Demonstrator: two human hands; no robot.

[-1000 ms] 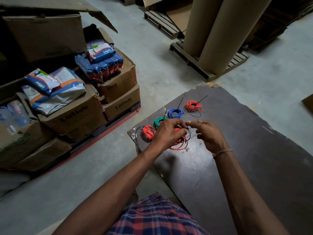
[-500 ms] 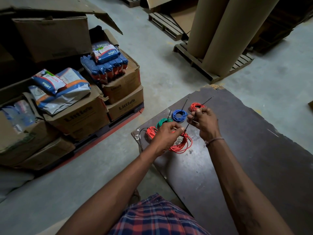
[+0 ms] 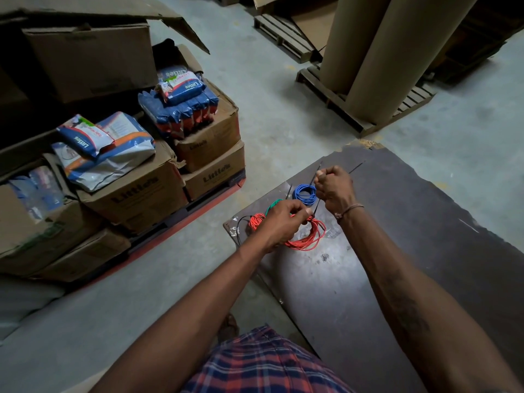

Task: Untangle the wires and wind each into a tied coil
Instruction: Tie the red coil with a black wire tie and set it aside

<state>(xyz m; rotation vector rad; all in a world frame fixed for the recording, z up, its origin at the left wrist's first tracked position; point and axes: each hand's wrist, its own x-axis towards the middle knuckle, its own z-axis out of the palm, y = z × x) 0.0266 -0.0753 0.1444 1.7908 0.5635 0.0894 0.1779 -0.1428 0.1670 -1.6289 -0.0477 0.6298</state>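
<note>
**Cinching a tie on the red coil**

Pinching the large coil of thin red plastic-coated wire (image 3: 307, 236) where a thin black cable tie (image 3: 315, 207) crosses its loops, the left hand (image 3: 283, 222) holds it just over the dark, scuffed board surface (image 3: 425, 251), near that surface's left edge. The right hand (image 3: 334, 188) is fisted round the tie's free tail, raised beyond the coil.

The wire looks light, springy and smooth, so its loops would likely fan out if let go; the best hold seems to be right at the tie, with all strands bunched. The tie itself appears stiff and slick, so a closed grip on the tail suits it.

Towards the far left corner lie a small blue wire coil (image 3: 304, 193), a green coil (image 3: 273, 207) partly hidden, and a smaller red coil (image 3: 255, 221), each with a thin black tail.
</note>
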